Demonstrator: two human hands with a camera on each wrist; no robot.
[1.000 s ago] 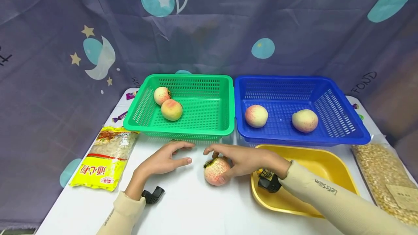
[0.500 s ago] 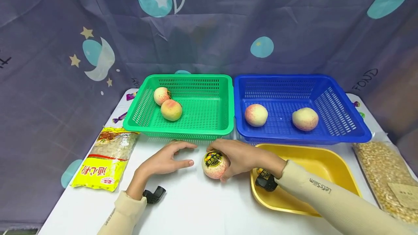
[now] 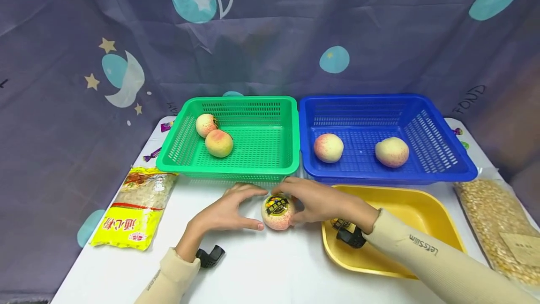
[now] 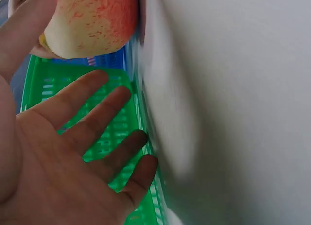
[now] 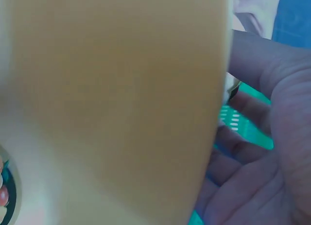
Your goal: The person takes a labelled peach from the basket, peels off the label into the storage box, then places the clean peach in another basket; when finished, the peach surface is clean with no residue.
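Note:
A pale, red-speckled peach (image 3: 278, 222) with a black-and-gold sticker is at the front middle of the white table. From its right side my right hand (image 3: 322, 201) grips it, fingers curled over the far side and thumb on the near side. My left hand (image 3: 225, 210) comes in from the left, thumb and fingers spread around the peach's left side, seemingly without gripping. In the left wrist view the left hand's fingers (image 4: 97, 125) are extended, and the peach (image 4: 95, 25) shows above them. A blurred pale surface with a sticker edge covers most of the right wrist view.
A green basket (image 3: 257, 147) and a blue basket (image 3: 358, 130) stand behind, two peaches in each. A yellow bin (image 3: 405, 224) under my right forearm contains a stickered peach (image 3: 342, 224). A yellow pasta bag (image 3: 131, 210) lies left, a grain bag (image 3: 499, 224) right.
My right hand has turned the peach so its sticker faces up, taking a fuller grip on it. My left hand has moved right, close to the peach.

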